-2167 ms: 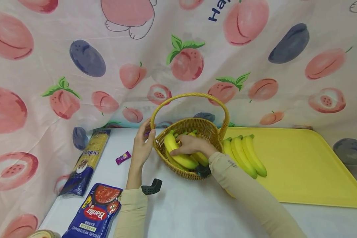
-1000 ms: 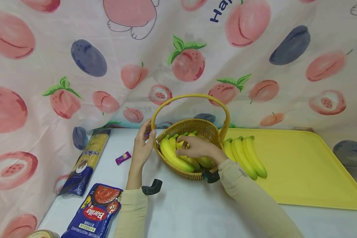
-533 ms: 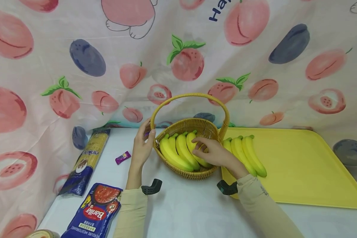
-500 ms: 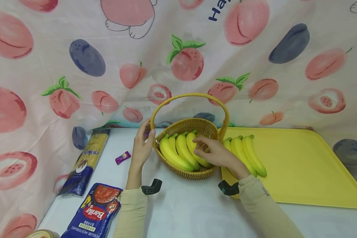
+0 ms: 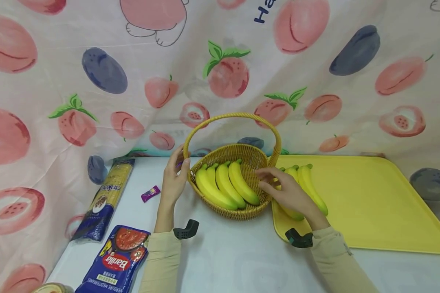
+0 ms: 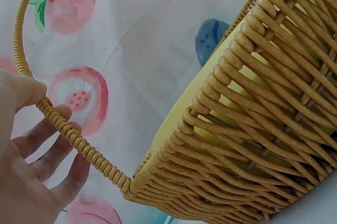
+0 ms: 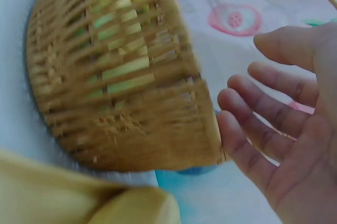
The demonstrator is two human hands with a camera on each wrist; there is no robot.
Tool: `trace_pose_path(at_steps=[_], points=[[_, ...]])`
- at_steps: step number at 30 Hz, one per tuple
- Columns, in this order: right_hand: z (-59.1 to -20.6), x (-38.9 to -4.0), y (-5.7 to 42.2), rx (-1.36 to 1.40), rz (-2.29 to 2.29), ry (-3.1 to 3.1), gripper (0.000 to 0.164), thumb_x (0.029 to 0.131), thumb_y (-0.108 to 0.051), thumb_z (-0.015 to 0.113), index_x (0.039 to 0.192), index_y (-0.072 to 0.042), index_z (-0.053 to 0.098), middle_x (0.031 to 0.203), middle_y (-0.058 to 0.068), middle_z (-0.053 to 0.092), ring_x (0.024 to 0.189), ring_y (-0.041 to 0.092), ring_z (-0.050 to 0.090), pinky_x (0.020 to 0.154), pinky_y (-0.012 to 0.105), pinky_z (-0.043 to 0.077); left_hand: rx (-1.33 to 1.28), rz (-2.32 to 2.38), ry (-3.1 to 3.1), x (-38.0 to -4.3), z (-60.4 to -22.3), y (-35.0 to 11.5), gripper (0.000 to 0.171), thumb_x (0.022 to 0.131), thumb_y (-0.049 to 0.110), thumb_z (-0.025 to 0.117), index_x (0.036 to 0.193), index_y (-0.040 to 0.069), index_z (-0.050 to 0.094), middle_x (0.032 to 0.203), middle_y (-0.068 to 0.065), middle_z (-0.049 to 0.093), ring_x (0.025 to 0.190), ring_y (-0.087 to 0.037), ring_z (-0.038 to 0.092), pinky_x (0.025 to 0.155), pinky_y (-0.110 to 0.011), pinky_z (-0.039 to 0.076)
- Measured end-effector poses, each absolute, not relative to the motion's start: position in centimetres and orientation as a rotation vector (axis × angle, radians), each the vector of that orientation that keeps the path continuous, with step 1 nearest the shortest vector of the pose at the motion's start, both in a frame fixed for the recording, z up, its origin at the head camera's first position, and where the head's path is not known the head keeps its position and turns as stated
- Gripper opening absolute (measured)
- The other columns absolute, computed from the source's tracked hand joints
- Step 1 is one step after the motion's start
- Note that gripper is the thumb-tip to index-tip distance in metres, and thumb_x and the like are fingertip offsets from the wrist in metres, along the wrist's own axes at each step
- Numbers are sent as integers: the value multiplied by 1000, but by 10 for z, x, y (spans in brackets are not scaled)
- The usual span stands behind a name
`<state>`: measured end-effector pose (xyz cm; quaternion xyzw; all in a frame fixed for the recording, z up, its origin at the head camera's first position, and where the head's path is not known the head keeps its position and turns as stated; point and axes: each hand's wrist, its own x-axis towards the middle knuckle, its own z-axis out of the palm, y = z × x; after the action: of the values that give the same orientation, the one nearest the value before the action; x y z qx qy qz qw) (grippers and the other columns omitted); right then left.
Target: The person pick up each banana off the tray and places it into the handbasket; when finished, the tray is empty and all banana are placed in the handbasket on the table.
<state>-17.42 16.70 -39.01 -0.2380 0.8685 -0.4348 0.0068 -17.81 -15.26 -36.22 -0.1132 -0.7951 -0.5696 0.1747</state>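
Note:
A wicker basket [image 5: 238, 215] with a tall looped handle [image 6: 87, 150] stands at the middle of the table, several yellow bananas [image 5: 225, 185] side by side inside it. My left hand [image 5: 174, 179] holds the handle's lower left end, thumb on one side and fingers on the other. Over the basket's right rim hovers my right hand [image 5: 291, 197], its fingers loosely bent with nothing between them, as the right wrist view confirms. More bananas [image 5: 311, 189] lie on the yellow tray [image 5: 377, 207], partly hidden behind that hand.
To the left lie a pasta packet [image 5: 106, 199], a blue Barilla sauce pouch [image 5: 113, 260] and a small purple wrapped sweet [image 5: 150, 193]. A round lid [image 5: 51, 288] shows at the bottom left edge. A fruit-print curtain [image 5: 220, 81] hangs behind the table.
My right hand has let go of a banana inside the basket and moved right, out to the rim beside the tray. The basket bananas now lie in a row. My left hand stays put.

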Motion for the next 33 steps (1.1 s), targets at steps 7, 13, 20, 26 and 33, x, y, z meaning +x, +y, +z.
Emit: trace_pose_path(at_steps=[7,13,20,26,33], points=[[-392,-171,191,-722,-1335,2797,36,96,-30,54,129,-15,53,117,0,60,104,12,55,85,35,49,-313,-1626,-2247,-177,-361,-151,45,99,11,47,142,4,38,128,-23,53,121,-33,51,104,-49,42],[-399,-172,214,-640,-1335,2885,35,96,-30,54,128,-15,54,118,4,59,102,3,52,85,30,48,-318,-1616,-2242,-177,-361,-151,44,99,10,46,142,4,38,127,-23,54,120,-33,51,103,-49,42],[-409,-174,234,-551,-1322,2969,35,96,-25,54,128,-10,54,117,11,59,100,8,52,83,28,47,-318,-1619,-2237,-177,-363,-152,44,99,8,46,142,2,38,127,-25,53,119,-35,51,103,-51,42],[-417,-177,247,-495,-1268,3016,38,97,-24,54,129,-4,52,119,14,58,103,22,54,84,29,46,-321,-1624,-2230,-178,-363,-152,44,98,8,46,141,3,39,128,-24,53,119,-35,52,103,-52,42],[-427,-180,259,-399,-1246,3023,39,96,-24,54,127,0,51,119,19,56,106,30,52,85,36,45,-340,-1611,-2223,-178,-363,-151,44,98,9,47,141,2,39,127,-26,53,118,-36,52,102,-51,43]])
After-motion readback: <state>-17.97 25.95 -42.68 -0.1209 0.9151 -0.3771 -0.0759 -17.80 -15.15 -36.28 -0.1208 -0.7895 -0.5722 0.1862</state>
